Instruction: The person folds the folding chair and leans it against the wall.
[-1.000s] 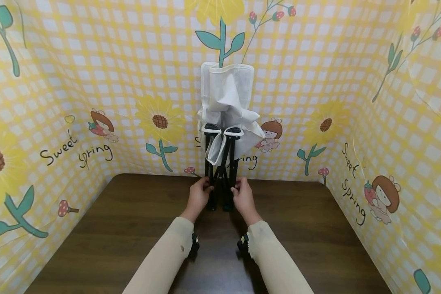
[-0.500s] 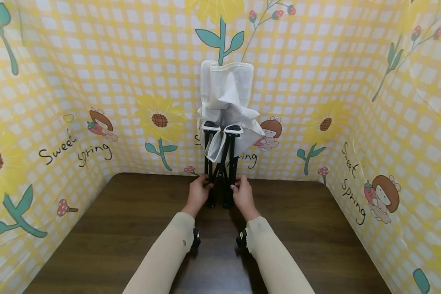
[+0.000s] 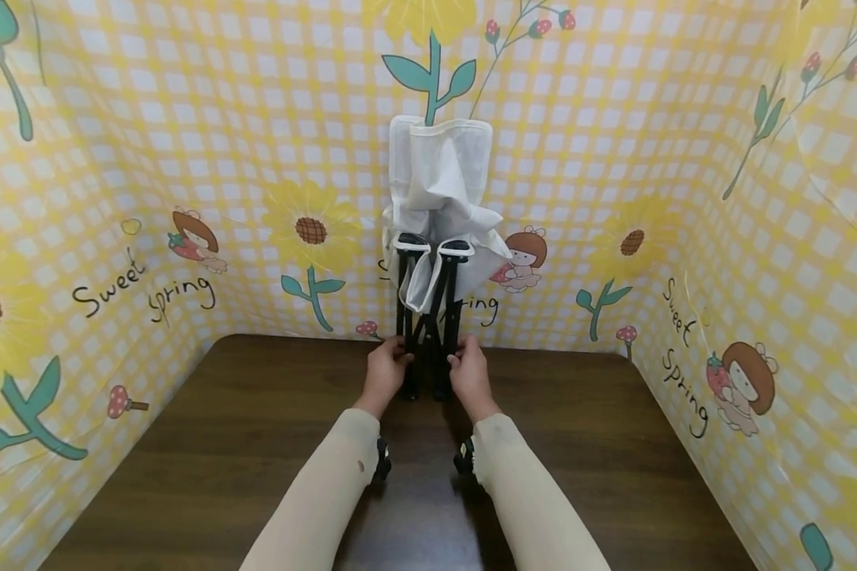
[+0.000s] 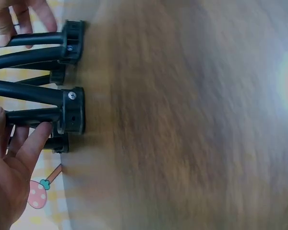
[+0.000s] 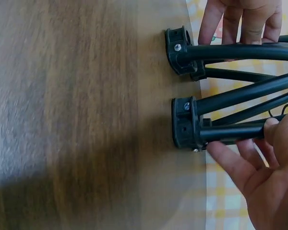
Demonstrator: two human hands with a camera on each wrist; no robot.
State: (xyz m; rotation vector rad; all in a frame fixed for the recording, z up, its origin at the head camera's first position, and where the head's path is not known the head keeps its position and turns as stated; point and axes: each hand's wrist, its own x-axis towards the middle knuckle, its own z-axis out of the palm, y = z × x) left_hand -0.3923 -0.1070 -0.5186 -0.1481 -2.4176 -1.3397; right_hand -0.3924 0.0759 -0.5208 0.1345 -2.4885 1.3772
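A folding chair stands upright at the far edge of the table, with a white fabric seat (image 3: 453,170) bunched at the top and black tube legs (image 3: 451,313) drawn close together and crossing. My left hand (image 3: 384,373) pinches the outer left leg low down, thumb in front and fingers behind. On the opposite side, my right hand (image 3: 471,374) holds the outer right leg the same way. The wrist views show black plastic feet (image 4: 73,110) fixed with screws at the leg ends, near the table surface. In the right wrist view the thumb lies along a tube (image 5: 235,132).
The dark wooden table (image 3: 578,460) spreads out in front and to both sides. A yellow checked cloth (image 3: 314,119) printed with flowers and figures hangs behind it and along both sides. A black wrist camera sits at each sleeve cuff.
Both hands and the chair have shifted slightly away, toward the back of the table. The grip on the legs is the same.
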